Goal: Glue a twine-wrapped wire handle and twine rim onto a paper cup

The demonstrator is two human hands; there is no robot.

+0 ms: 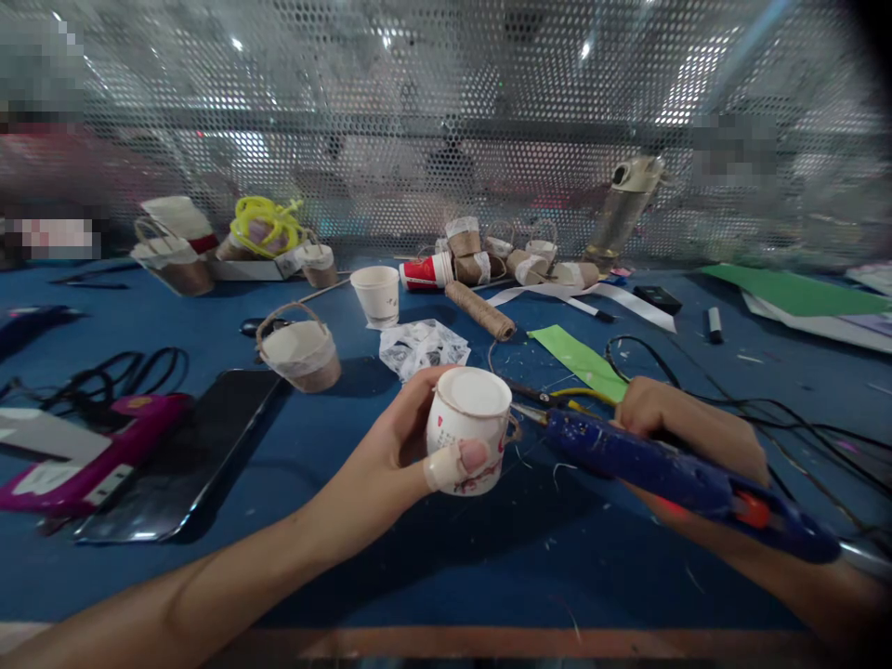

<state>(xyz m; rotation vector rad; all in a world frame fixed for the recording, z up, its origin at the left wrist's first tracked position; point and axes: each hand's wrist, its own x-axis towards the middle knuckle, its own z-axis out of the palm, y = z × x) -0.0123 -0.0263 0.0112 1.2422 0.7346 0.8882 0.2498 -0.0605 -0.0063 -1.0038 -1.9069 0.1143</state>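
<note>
My left hand (411, 441) is closed around a white paper cup (472, 404) with red print, its base facing up. Twine runs along the edge of that base, and a short loop of it sticks out at the right side. A bandage wraps my left thumb. In my right hand (689, 437) is a blue hot glue gun (648, 469) with a red-orange part near its rear. The gun's metal nozzle points left, close to the cup's right side; whether it touches the cup I cannot tell.
Behind the cup lie crumpled white lace (424, 347), a twine spool (480, 311) and a green strip (578, 360). Twine-wrapped baskets (301, 355) stand left and at the back. A phone (185, 455) and a magenta tool (104, 455) lie left; black cables (822, 432) cross the right.
</note>
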